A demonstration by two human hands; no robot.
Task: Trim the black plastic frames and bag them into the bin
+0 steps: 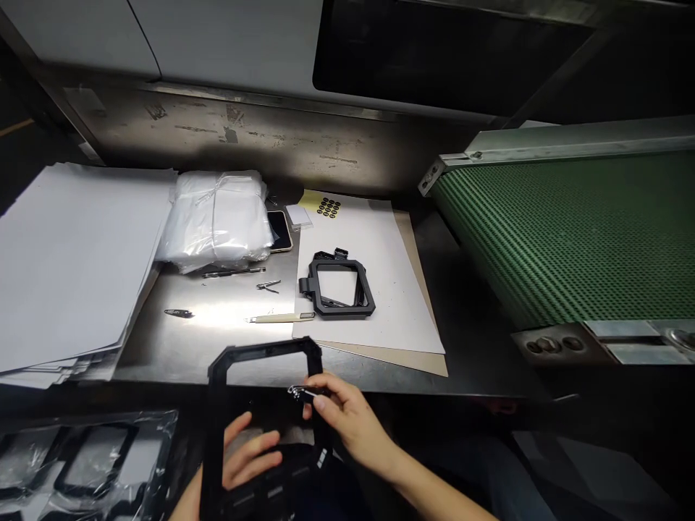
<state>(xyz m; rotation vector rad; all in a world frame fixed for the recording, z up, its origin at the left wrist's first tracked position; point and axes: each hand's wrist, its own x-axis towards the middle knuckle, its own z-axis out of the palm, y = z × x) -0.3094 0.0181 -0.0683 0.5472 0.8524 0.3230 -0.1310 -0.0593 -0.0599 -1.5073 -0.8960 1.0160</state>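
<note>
A black plastic frame [217,405] with cut corners is held up in front of the table's near edge. My left hand [253,452] grips its left side, with the fingers showing through the opening and the thumb hidden. At the frame's right side, my right hand [347,416] is closed on a small shiny nail clipper [300,393] between thumb and fingers. Its metal end points left, close to the frame's inner edge. More black frames [342,289] lie stacked on a white sheet [380,239] further back.
A cream-handled knife [279,318], a pen [233,273], small pliers-like clippers [268,286] and a dark blade-shaped piece [179,313] lie on the metal table. Behind are bundled plastic bags [217,217] and a phone [281,231]. Paper [70,253] is left, bagged frames [92,463] lower left, a green conveyor [575,239] right.
</note>
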